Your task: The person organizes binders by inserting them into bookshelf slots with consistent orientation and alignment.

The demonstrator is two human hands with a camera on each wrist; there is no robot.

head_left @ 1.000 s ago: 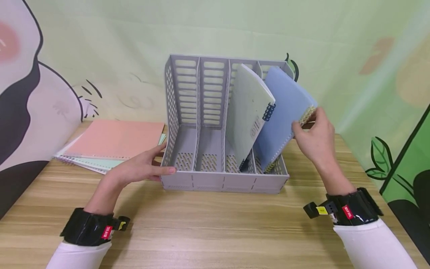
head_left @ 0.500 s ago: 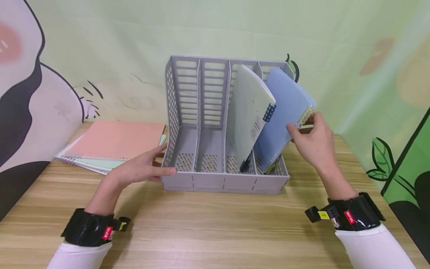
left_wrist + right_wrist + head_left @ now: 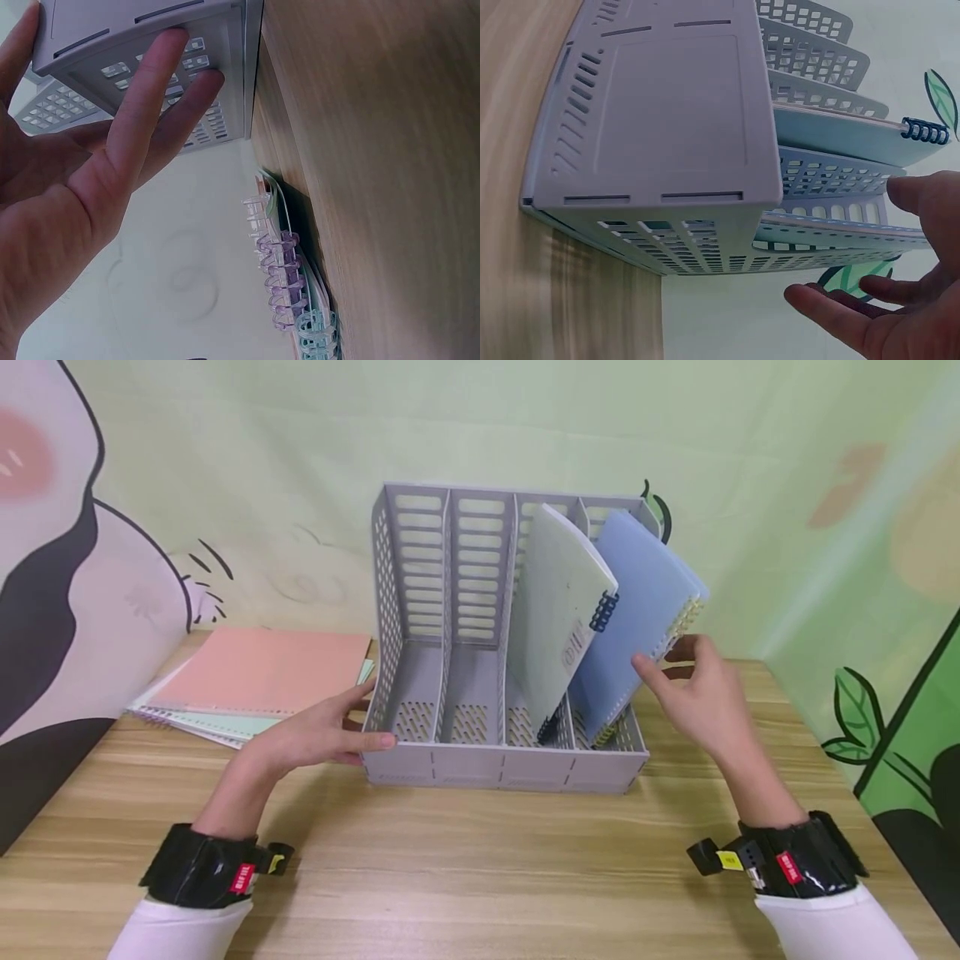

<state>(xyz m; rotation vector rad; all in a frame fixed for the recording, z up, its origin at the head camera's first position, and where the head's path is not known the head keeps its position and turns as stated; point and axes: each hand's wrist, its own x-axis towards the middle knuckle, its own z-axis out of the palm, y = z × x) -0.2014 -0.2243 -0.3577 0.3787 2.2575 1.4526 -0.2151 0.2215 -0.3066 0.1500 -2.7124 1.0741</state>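
Blue notebook [image 3: 637, 593] leans in the rightmost bay of the perforated plastic rack [image 3: 465, 767], coiled edge sticking out forward. Your right hand [image 3: 699, 697] straddles that edge, thumb and fingers spread; contact unclear. Your left hand [image 3: 315, 735], fingers extended, rests on the rack's left front corner, not clamping. Bays open upward between thin walls; table [image 3: 487, 877] is wood-grained.

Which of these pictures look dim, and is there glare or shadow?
Head view: brightest, a soft sheen on the wooden tabletop and a faint shadow beside the left forearm; left wrist view: dimmer, a dark shadow beside the spiral notebooks; right wrist view: also dim, the file organizer without strong glare.
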